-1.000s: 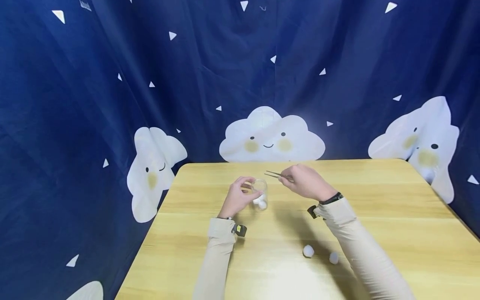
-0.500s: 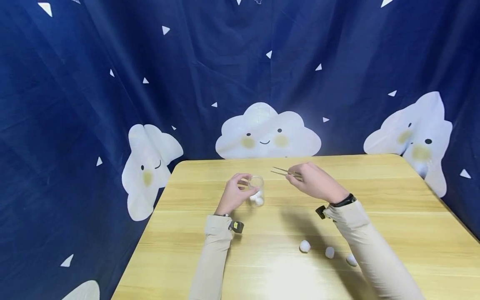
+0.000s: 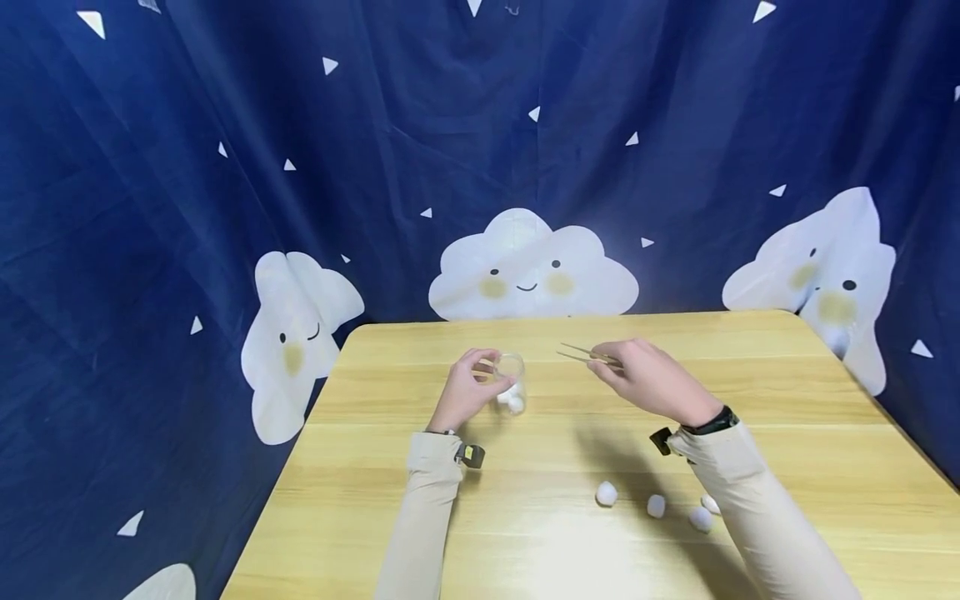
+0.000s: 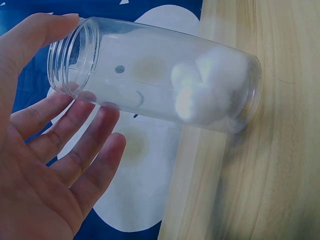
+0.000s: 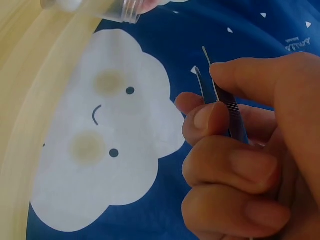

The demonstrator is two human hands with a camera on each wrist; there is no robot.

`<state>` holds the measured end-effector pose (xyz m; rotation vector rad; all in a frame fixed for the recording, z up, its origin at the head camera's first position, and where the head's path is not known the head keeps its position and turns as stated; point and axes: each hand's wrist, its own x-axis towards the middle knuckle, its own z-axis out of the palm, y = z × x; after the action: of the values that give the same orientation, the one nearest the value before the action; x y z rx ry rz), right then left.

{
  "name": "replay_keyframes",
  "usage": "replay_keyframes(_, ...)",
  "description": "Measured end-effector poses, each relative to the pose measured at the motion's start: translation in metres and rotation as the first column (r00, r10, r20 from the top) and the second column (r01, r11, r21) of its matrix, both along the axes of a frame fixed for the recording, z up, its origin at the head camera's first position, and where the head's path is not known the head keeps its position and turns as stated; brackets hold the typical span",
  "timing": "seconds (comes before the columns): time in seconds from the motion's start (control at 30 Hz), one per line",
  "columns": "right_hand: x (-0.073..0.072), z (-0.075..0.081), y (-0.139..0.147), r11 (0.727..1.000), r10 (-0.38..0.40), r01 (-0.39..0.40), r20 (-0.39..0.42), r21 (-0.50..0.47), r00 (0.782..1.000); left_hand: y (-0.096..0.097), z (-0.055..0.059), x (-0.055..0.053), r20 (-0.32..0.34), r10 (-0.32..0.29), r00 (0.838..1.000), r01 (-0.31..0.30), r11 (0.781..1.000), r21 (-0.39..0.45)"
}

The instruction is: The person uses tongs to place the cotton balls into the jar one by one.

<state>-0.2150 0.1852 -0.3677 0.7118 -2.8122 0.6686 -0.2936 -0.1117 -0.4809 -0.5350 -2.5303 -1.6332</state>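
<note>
- From my distant seat, I see the left hand [image 3: 467, 390] holding a clear jar [image 4: 155, 75] near its mouth; the thumb is on one side of the threaded neck and the fingers are on the opposite side.
- This hold is light, opened about as wide as the neck; in the left wrist view, the little finger stands away from the wall of the jar.
- The jar is upright, or almost upright, on the wood-patterned table [image 3: 352, 500], with its open mouth at the top.
- Inside, at the bottom, I find several white balls [image 4: 215, 85] crowded together; I cannot count them with certainty.
- The right hand [image 3: 648, 375] pinches the metal tweezers [image 5: 231, 107] firmly between thumb and fingers, and its other fingers are bent.
- The two tips of the tweezers are apart, with a narrow gap; in the head view they lie near the jar, on its right, without touching it.
- I also see four loose balls [image 3: 607, 493] on the table, closer to the person than the jar and more to the right; one is partly behind the right sleeve [image 3: 772, 508].
- Behind the table there is a dark blue curtain [image 3: 420, 100] with smiling clouds.
</note>
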Motion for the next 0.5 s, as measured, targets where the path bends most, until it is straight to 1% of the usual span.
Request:
replay_keyframes(0.23,0.012,0.001,0.012,1.0,-0.018,0.018,-0.006,-0.007,1.0,0.0,0.0,0.0,-0.003,-0.004,1.0,0.004,1.0,0.023)
replay_keyframes(0.43,0.022,-0.003,0.02,1.0,-0.03,0.03,0.006,-0.005,1.0,0.0,0.004,0.003,-0.002,-0.003,1.0,0.003,1.0,0.009)
replay_keyframes(0.5,0.026,-0.005,0.022,0.999,-0.037,0.037,0.011,-0.002,0.999,0.0,0.003,0.004,-0.003,-0.002,1.0,0.002,1.0,0.007)
